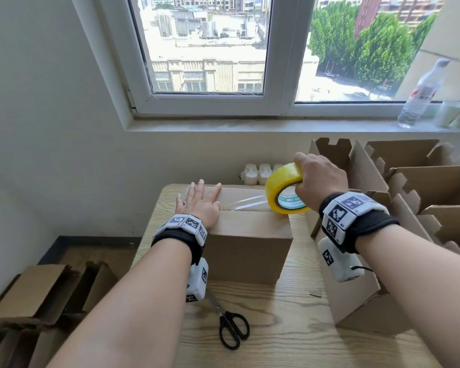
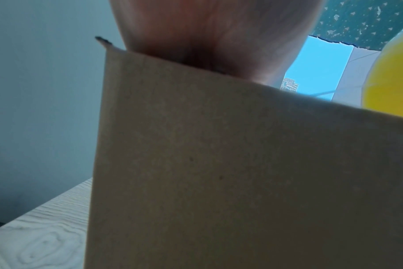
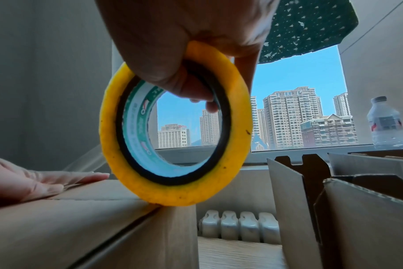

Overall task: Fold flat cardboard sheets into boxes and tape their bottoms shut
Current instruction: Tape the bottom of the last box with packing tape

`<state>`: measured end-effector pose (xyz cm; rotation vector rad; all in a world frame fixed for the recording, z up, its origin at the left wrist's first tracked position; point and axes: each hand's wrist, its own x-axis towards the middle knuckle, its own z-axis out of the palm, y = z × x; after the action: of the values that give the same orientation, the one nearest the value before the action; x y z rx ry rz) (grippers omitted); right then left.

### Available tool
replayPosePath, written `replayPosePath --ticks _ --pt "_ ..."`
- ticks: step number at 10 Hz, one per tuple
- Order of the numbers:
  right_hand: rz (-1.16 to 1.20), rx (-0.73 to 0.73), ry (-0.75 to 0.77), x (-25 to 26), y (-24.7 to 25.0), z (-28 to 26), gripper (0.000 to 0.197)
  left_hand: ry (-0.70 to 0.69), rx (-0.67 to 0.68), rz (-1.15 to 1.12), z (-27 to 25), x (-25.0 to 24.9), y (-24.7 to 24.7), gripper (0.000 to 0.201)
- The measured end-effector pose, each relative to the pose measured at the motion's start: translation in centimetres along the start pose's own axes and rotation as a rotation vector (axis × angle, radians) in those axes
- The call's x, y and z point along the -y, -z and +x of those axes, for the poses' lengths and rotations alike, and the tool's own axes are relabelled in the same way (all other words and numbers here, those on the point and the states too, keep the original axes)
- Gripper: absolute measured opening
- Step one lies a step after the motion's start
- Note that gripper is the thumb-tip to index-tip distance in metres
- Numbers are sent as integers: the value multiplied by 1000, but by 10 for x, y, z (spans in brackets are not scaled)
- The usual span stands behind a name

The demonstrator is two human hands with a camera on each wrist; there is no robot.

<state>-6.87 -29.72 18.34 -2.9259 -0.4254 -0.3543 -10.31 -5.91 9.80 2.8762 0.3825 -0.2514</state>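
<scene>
Head view: our cardboard box (image 1: 250, 235) sits on the wooden table (image 1: 290, 328), left hand (image 1: 199, 205) pressed flat, fingers spread, on its top flaps; our right hand (image 1: 320, 179) pinches the yellow tape roll (image 1: 283, 192) at the box's right edge, clear tape stretched between; scissors (image 1: 231, 325) lie nearby

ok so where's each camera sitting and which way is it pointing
Head: on the head, looking forward and down at the table, box and window; both forearms, left hand flat on the box, right hand gripping the tape roll.
Left wrist: under the left wrist, facing the box's side; only the palm's heel shows.
Right wrist: under the right wrist, looking through the roll toward the window; right fingers, left fingertips.
All three share the roll and box.
</scene>
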Motion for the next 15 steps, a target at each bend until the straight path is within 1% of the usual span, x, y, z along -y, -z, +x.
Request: replayPosePath --ticks 1,2,3,4,8,9,10,11,13,15 --pt "-50 -4 49 6 4 0 18 12 -5 -8 2 5 0 53" --pt "-101 10 69 0 4 -1 19 27 -3 -19 4 7 0 53" --pt "-124 32 49 -11 -3 -5 25 25 2 -21 3 5 1 53" --pt "-113 30 35 -15 -8 -7 27 23 5 -21 2 2 1 54" --pt "-205 35 65 -22 -10 -9 18 11 19 -23 2 3 3 54" --pt "-280 67 76 -31 -12 -13 26 12 15 -19 1 2 3 54" --pt "-265 78 53 -35 -15 -14 34 9 17 -21 1 -1 2 54" --pt "-286 92 51 -33 -15 -11 33 13 19 -16 1 -1 3 54" --pt "-328 170 56 -33 -22 -11 40 18 7 -4 2 0 1 54" --pt "-359 290 26 -31 -30 -12 34 14 3 3 3 0 -1 54"
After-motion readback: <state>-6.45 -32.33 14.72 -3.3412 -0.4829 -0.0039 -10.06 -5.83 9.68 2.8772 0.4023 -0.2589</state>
